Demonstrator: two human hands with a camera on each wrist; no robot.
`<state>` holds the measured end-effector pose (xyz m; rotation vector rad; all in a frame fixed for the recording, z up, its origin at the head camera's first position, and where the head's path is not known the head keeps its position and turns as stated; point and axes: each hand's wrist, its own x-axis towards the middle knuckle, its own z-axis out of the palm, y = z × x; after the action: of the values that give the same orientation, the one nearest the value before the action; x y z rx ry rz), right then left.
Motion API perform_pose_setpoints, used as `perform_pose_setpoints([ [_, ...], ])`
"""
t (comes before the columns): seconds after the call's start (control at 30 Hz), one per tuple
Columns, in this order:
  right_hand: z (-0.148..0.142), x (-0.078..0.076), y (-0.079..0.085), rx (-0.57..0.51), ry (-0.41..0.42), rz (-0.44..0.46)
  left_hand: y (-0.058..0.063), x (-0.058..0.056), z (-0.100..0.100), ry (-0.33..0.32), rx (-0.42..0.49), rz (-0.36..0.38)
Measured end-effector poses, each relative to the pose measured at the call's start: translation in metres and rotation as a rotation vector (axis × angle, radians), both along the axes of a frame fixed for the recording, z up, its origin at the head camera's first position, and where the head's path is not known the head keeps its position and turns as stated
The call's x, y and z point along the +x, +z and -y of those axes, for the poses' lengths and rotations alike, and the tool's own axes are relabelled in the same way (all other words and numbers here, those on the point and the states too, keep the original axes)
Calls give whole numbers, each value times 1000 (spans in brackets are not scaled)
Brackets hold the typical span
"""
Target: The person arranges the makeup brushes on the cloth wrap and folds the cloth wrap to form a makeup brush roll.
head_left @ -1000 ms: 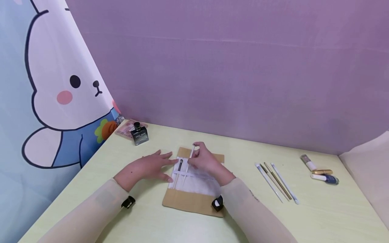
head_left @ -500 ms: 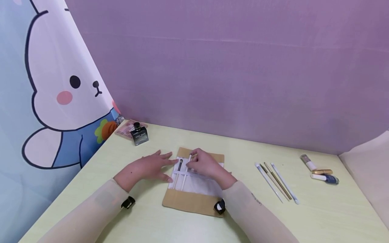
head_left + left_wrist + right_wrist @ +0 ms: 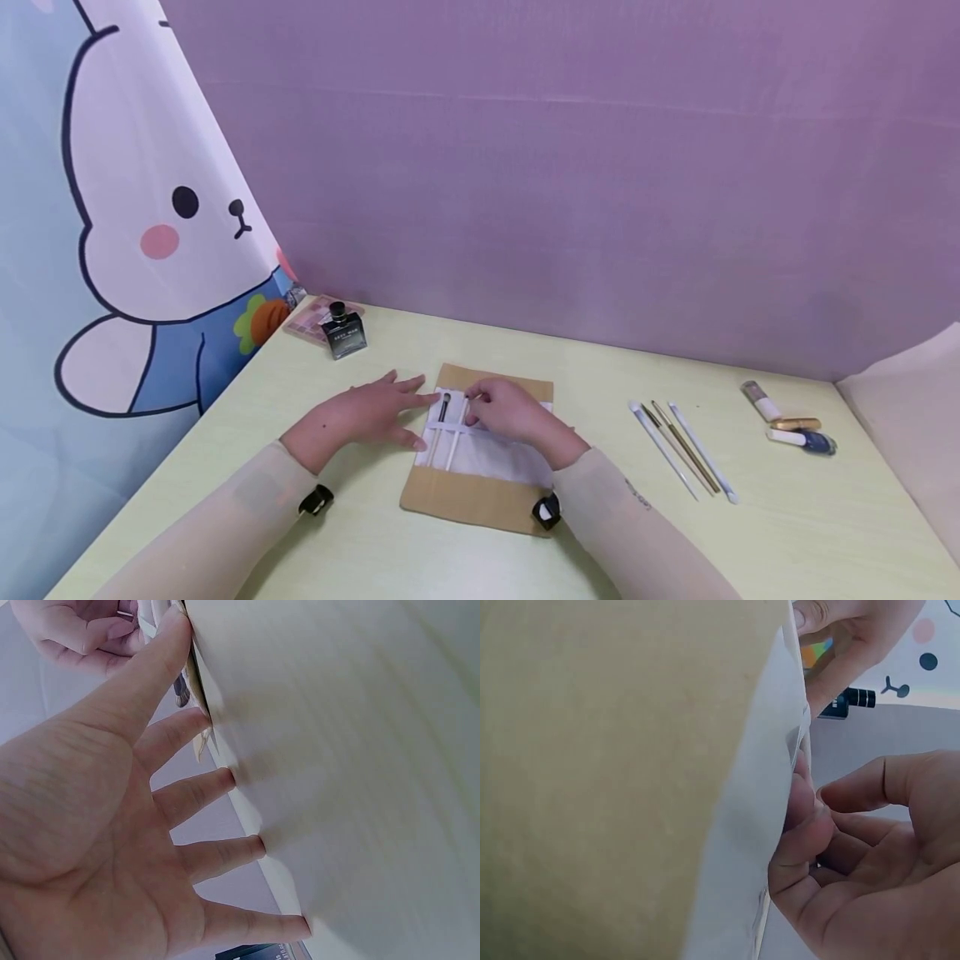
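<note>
A tan brush roll [image 3: 476, 504] with a white lining [image 3: 495, 462] lies unfolded on the table. Tucked under its thin strap [image 3: 441, 427] at the left is a makeup brush with a dark head [image 3: 446, 407]. Beside it a slim white makeup brush [image 3: 453, 450] also runs under the strap. My right hand [image 3: 513, 410] pinches that white brush near its upper end, which the fingers partly hide. My left hand [image 3: 367, 417] rests with fingers spread at the roll's left edge; in the left wrist view its fingertips [image 3: 259, 846] touch the tabletop.
To the right lie several slim brushes [image 3: 678, 450], some white and some gold. Farther right are small bottles, one dark blue with a white cap [image 3: 786, 437], and a gold tube [image 3: 797, 425]. A black perfume bottle [image 3: 347, 335] stands by a pink palette [image 3: 303, 321] at the back left.
My right hand has moved down toward the near side with the white brush, which has slid farther under the strap into the roll. The left hand has stayed in place.
</note>
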<state>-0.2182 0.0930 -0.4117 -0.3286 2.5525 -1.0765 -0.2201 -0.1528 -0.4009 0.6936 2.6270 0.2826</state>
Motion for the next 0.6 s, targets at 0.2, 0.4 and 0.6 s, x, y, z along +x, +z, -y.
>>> perform_pose_setpoints([
  [0.2,-7,3,4,-11,-6,-11,0,-1,-1,7,-11,12],
  [0.4,-29,8,17,-92,-56,0,0,-1,-1,20,-18,20],
  [0.6,-63,15,33,-105,-49,-42,0,-1,-2,28,-26,27],
])
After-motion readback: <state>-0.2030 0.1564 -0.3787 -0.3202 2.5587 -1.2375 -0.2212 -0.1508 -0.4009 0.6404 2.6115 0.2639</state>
